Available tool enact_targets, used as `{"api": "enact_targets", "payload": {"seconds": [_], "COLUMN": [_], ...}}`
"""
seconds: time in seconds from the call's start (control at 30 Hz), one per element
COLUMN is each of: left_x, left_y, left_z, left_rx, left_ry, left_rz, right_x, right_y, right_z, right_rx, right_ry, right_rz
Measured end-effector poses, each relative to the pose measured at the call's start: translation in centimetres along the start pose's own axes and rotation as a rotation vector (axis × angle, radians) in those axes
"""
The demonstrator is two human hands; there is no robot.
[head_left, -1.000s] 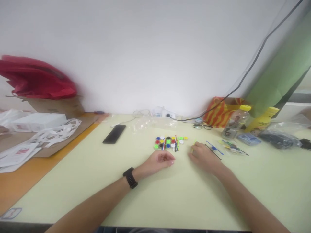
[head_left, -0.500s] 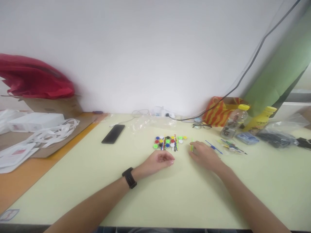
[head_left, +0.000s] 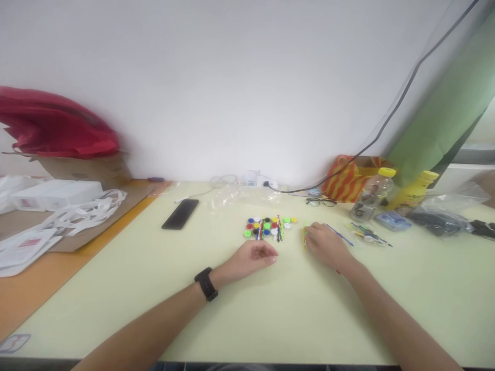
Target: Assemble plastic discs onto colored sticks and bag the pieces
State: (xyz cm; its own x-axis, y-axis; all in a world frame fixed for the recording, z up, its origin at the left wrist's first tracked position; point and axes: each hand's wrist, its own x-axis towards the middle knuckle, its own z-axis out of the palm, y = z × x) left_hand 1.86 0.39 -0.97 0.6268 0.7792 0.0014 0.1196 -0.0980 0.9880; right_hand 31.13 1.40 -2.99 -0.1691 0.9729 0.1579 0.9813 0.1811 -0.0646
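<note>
My left hand (head_left: 253,257) rests on the table with its fingers loosely curled, a gap before the thumb and nothing held. Just beyond it lie small round coloured discs (head_left: 267,225) in rows. Among these discs are bundles of thin plastic sticks (head_left: 280,228). My right hand (head_left: 325,245) is palm down, its fingertips pressed together at a thin yellow stick (head_left: 304,240) lying lengthwise on the table. A green stick shows partly beside it, under the fingers. Behind the right hand is a blue stick (head_left: 340,235), and further right several mixed sticks (head_left: 369,234) lie on clear plastic.
A black phone (head_left: 180,214) lies to the left. Eyeglasses (head_left: 320,201), a clear bottle (head_left: 373,196), a yellow bottle (head_left: 415,193) and a blue pack (head_left: 393,221) stand or lie at the back right. A cable (head_left: 381,131) hangs along the wall. White straps (head_left: 93,208) lie far left.
My right hand has shifted slightly right, and a yellow stick now shows at its fingertips, left of the green one. My left hand has stayed in place.
</note>
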Motion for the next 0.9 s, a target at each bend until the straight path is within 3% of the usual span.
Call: {"api": "enact_targets", "payload": {"seconds": [0.4, 0.9], "left_x": [0.02, -0.02], "left_y": [-0.05, 0.05], "left_z": [0.0, 0.06], "left_rx": [0.009, 0.01], "left_ry": [-0.006, -0.012], "left_rz": [0.015, 0.013], "right_x": [0.39, 0.42], "right_y": [0.11, -0.26], "right_z": [0.69, 0.61], "right_rx": [0.058, 0.041], "right_ry": [0.075, 0.034], "right_rz": [0.106, 0.145]}}
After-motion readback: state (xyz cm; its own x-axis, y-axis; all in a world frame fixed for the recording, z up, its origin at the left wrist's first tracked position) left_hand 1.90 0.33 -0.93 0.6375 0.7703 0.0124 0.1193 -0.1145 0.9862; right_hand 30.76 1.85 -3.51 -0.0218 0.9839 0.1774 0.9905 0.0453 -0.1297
